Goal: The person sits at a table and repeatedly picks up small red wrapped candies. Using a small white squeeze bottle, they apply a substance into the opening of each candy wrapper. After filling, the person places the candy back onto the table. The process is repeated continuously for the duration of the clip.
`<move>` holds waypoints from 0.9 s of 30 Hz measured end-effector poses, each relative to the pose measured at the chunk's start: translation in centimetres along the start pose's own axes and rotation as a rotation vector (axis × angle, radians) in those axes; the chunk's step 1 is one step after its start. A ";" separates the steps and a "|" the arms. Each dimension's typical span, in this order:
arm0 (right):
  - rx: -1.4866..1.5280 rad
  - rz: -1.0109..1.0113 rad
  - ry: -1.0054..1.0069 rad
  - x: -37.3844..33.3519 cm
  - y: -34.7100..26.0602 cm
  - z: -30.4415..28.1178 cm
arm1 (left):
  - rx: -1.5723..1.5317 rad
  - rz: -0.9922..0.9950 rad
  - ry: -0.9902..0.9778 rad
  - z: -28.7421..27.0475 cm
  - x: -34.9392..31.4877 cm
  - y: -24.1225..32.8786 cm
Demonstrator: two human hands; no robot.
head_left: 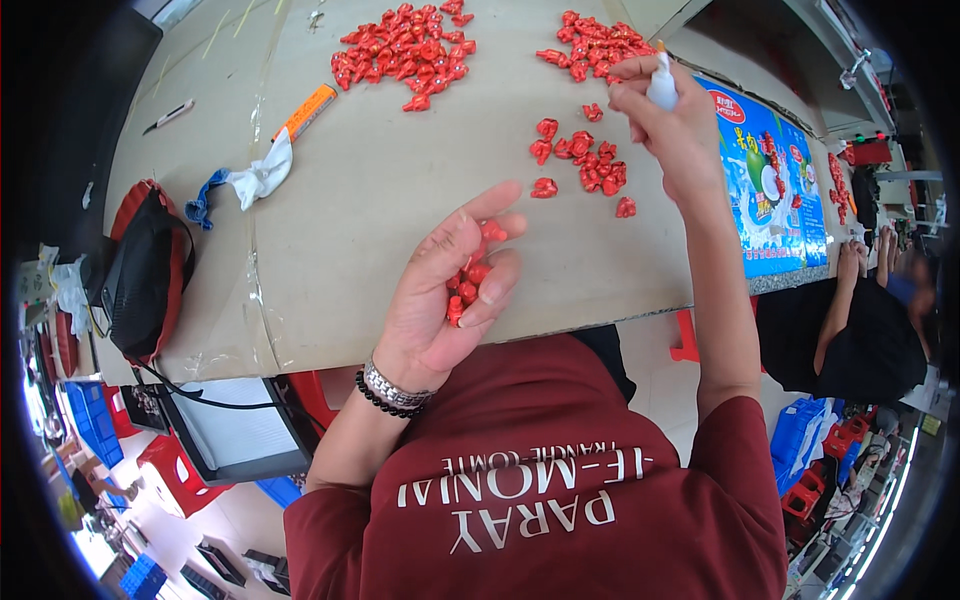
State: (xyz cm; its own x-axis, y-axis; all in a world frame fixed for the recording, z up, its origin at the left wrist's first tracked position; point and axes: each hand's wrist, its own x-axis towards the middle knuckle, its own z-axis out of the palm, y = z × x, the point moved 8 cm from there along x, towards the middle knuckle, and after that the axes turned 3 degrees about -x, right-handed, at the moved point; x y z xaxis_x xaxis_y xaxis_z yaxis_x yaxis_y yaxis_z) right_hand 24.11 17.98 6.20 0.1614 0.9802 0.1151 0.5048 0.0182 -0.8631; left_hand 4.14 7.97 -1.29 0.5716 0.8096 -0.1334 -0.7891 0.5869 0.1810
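Observation:
My left hand [440, 285], palm up over the near part of the table, cradles several small glossy red pieces [476, 272] in its curled fingers. Farther off to the right, my right hand [680, 130] grips a small white squeeze bottle [662, 90] with an orange-brown tip pointing up. Beneath and left of that hand lies a loose cluster of the same red pieces [603, 168]. One larger heap of red pieces [400, 55] sits at the far middle of the table, and another red heap [597, 45] lies just beyond my right hand.
On the table's left are a black and red bag [150, 275], a white cloth [262, 182], an orange strip-shaped item [306, 112] and a pen [168, 117]. Blue printed cardboard [740, 200] lies at right. An open drawer [240, 425] juts out below; another person [850, 320] sits far right.

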 end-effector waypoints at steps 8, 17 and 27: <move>-0.057 -0.487 -0.213 -9.5 -5.3 5.2 | 0.211 0.021 0.053 0.7 -0.1 -0.1; -0.150 -0.472 -0.292 -10.4 -5.2 6.2 | 0.488 -0.063 0.067 1.2 -0.8 -0.6; 0.057 -0.342 -0.257 -9.8 -4.6 5.5 | 0.444 -0.042 0.163 -0.7 -1.0 -0.8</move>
State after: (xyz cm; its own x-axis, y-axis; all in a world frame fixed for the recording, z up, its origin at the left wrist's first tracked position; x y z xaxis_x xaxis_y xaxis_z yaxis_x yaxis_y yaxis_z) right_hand 15.57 9.41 6.37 -0.2273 0.9330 0.2790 0.4440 0.3543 -0.8230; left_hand 4.07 6.67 -2.00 0.5302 0.7953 -0.2940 -0.5732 0.5917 0.5669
